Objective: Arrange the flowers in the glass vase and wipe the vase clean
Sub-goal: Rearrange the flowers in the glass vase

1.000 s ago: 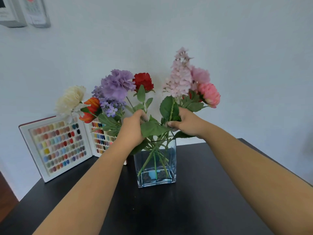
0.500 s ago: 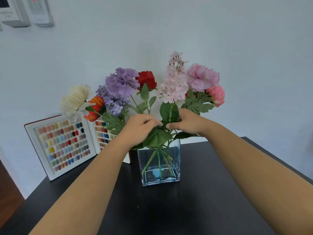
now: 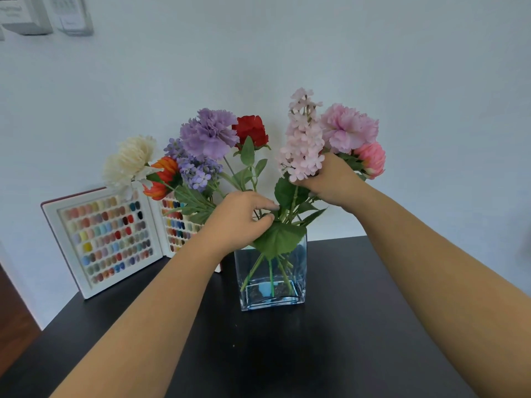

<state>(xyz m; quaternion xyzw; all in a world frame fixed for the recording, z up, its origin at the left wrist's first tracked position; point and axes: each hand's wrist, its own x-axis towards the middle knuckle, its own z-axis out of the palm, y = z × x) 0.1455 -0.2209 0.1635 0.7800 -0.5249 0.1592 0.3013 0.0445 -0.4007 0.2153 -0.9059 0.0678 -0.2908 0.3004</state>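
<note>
Flowers stood in our vase; our left hand pinched stems, right hand at two o'clock gripped the pink spray.

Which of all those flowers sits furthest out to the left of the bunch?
The cream-white flower. It leans out past the orange one and the purple blooms, over the colour-sample board, well away from both hands.
</note>
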